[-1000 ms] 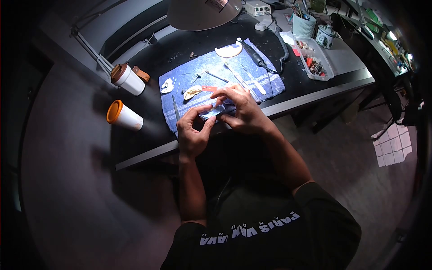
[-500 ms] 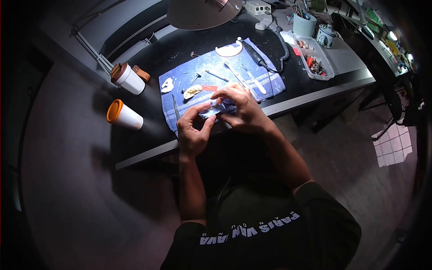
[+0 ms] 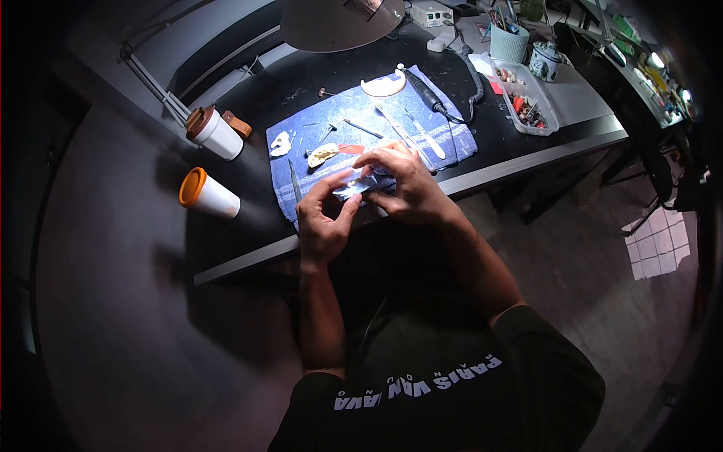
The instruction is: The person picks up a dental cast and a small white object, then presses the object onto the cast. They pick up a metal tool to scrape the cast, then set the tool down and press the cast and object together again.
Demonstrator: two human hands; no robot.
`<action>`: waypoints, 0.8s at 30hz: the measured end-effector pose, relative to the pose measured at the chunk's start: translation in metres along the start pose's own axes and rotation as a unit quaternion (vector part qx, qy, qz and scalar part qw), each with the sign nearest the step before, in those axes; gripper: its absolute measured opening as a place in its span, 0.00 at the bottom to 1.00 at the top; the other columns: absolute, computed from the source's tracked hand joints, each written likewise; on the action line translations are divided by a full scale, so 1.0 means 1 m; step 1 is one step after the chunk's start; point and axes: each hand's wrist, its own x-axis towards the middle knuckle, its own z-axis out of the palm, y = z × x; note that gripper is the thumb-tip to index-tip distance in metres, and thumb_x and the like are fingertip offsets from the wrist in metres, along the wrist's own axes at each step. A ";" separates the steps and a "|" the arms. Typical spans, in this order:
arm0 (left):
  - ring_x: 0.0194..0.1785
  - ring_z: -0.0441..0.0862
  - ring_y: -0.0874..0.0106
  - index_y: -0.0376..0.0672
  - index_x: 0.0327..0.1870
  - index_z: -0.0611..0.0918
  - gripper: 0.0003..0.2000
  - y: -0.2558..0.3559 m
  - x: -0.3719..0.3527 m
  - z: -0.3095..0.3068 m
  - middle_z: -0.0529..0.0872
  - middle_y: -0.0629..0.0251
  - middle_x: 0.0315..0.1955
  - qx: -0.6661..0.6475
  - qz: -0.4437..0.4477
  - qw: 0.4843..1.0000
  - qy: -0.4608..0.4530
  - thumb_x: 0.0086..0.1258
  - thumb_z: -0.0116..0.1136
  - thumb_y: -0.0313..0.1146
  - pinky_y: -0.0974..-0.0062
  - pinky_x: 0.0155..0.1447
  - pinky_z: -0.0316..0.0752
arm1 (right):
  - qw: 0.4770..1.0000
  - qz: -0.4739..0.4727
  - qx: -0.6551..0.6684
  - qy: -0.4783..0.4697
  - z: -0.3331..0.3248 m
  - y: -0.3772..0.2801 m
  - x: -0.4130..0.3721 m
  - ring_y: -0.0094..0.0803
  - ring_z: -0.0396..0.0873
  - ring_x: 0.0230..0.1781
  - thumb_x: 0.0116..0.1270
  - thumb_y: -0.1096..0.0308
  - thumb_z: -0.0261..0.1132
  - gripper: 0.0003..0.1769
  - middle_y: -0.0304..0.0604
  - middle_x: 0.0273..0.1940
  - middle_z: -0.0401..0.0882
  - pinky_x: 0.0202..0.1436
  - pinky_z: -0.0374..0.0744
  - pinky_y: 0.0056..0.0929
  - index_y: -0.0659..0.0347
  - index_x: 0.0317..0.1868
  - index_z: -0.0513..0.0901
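Between my left hand (image 3: 326, 220) and my right hand (image 3: 407, 183) is a small, shiny, see-through plastic piece (image 3: 356, 187), perhaps a packet. Fingers and thumbs of both hands pinch its edges, and what it contains is too small to make out. Below it lies a blue towel (image 3: 444, 90). On the towel, just beyond my fingers, rest a cream dental model (image 3: 323, 155) and a red strip (image 3: 350, 148). Slim hand tools (image 3: 425, 134) lie past my right hand, and a pointed knife-like tool (image 3: 294, 179) is left of my left hand.
Two white cups with an orange lid (image 3: 193, 185) and a brown lid (image 3: 202, 122) stand at the left. A lamp shade (image 3: 343, 26) hangs above. A corded handpiece (image 3: 425, 90) and a plastic box of small bits (image 3: 544, 120) are to the right.
Both hands keep nearly the same place and grip. The plastic piece between them has shifted very slightly and catches the light differently.
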 end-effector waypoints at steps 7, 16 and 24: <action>0.42 0.88 0.76 0.36 0.58 0.91 0.16 0.001 0.000 0.003 0.93 0.58 0.46 0.003 0.035 0.999 0.017 0.70 0.75 0.25 0.75 0.49 0.82 | 1.000 -0.001 -0.005 -0.001 -0.001 -0.002 -0.001 0.41 0.82 0.58 0.53 0.75 0.80 0.28 0.36 0.46 0.89 0.67 0.74 0.43 0.55 0.57 0.87; 0.41 0.87 0.77 0.38 0.68 0.86 0.25 -0.016 0.000 0.002 0.92 0.59 0.43 -0.016 0.029 0.999 -0.017 0.69 0.76 0.25 0.76 0.49 0.81 | 1.000 -0.013 0.001 0.004 0.000 0.000 0.000 0.42 0.82 0.56 0.53 0.75 0.80 0.29 0.38 0.45 0.89 0.66 0.75 0.44 0.55 0.58 0.86; 0.39 0.85 0.78 0.37 0.69 0.84 0.25 0.008 -0.001 0.009 0.90 0.64 0.39 -0.106 -0.027 0.993 0.040 0.69 0.75 0.23 0.77 0.46 0.80 | 0.999 -0.034 -0.023 -0.003 0.001 0.006 -0.001 0.43 0.82 0.54 0.51 0.75 0.80 0.20 0.40 0.45 0.89 0.63 0.76 0.41 0.57 0.47 0.89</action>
